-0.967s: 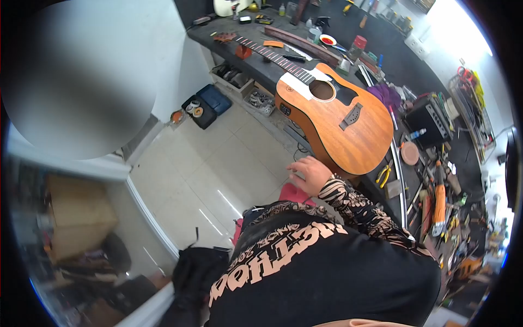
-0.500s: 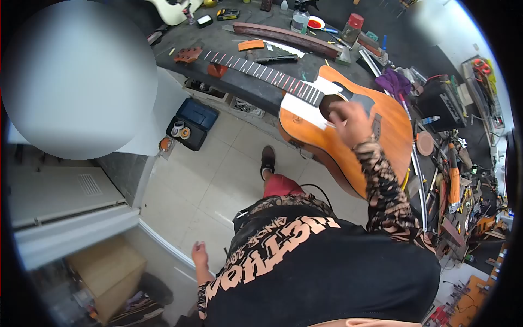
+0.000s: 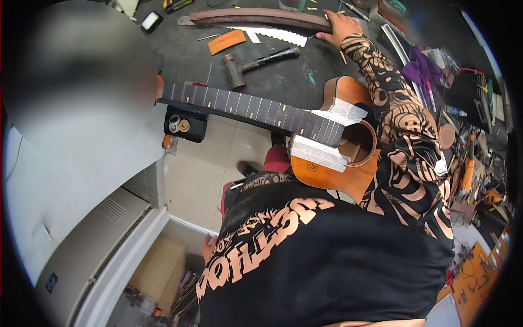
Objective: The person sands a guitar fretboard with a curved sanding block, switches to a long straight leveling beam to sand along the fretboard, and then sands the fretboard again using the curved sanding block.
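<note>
My right hand is at the right end of a long, curved dark-wood bar, its thumb on the near side and fingers on the far side. Only a small part of my left hand shows beside my shirt at the lower left; its fingers are mostly hidden. An acoustic guitar lies below my right arm, its fretted neck pointing left. White tape covers the top on both sides of the fingerboard end. My sleeve hides much of the guitar body.
A hammer, an orange block and a notched white strip lie on the dark bench. A purple cloth and many tools are at the right. An open case sits on the floor.
My right hand has moved from over the guitar's soundhole to the far end of the wooden bar. The view has come nearer to the bench, and my left hand is now less visible.
</note>
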A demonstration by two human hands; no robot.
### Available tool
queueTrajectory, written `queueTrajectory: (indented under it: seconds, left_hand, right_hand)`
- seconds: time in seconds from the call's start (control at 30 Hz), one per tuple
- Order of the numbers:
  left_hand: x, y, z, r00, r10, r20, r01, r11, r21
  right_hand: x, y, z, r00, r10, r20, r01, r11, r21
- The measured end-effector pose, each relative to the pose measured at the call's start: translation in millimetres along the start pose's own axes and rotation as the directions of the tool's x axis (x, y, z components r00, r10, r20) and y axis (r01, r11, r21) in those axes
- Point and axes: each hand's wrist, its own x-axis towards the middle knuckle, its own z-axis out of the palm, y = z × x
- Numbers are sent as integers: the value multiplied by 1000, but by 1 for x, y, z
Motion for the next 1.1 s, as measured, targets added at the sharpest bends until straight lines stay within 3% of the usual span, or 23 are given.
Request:
queueTrajectory:
  seconds: [0.07,0.13,0.2,0.27,0.33,0.4,0.47,0.57,0.67,0.7,0.73,0.77,0.8,0.87,0.93,1.0,1.1]
  left_hand:
    - [22,54,-48,999,22,47,-15,991,-134]
    - [34,114,-84,986,99,-133,-121,978,-171]
    - [58,169,-129,977,156,-142,-160,987,-15]
    - [76,224,-163,923,303,-236,-294,953,75]
    - [108,270,-195,729,593,-342,-548,805,226]
    - [124,334,-239,606,690,-396,-598,723,345]
    - [146,406,-273,336,831,-442,-768,514,382]
    - [171,512,-317,47,926,-375,-870,222,440]
    - [167,601,-335,-296,928,-228,-834,-135,535]
    - [155,623,-341,-429,878,-214,-761,-223,610]
    - [139,640,-345,-553,811,-189,-669,-297,682]
    - [125,650,-349,-635,746,-201,-632,-352,691]
    - [113,651,-350,-641,742,-195,-630,-363,687]
    - [91,652,-354,-735,612,-291,-613,-416,672]
    - [78,649,-352,-733,611,-298,-638,-466,614]
    - [71,640,-345,-739,611,-285,-623,-460,632]
    - [51,629,-321,-764,563,-314,-612,-480,628]
  right_hand:
    - [-2,2,12,996,-2,86,3,1000,-13]
    - [-2,-6,6,997,16,81,-14,999,-30]
    - [5,-8,5,986,67,156,-57,996,-65]
    - [8,-9,6,987,88,132,-79,994,-69]
    - [2,-11,2,987,120,109,-112,991,-78]
    - [-5,-18,-9,985,163,60,-172,967,190]
    - [-13,-25,-22,969,246,-37,-234,951,201]
    - [-13,-31,-46,949,202,-241,-176,976,125]
    - [-20,-65,-101,920,354,-166,-258,868,424]
    - [-26,-72,-112,870,374,-321,-184,851,493]
    - [-33,-93,-154,840,530,-114,-312,645,698]
    - [-43,-94,-168,811,543,-216,-319,721,616]
    - [-56,-94,-178,781,541,-313,-328,782,531]
    - [-88,-102,-206,762,554,-335,-384,804,454]
    - [-126,-108,-223,753,557,-349,-409,813,416]
    - [-159,-117,-233,768,437,-468,-306,892,332]
    - [-204,-124,-232,840,396,-372,-321,914,249]
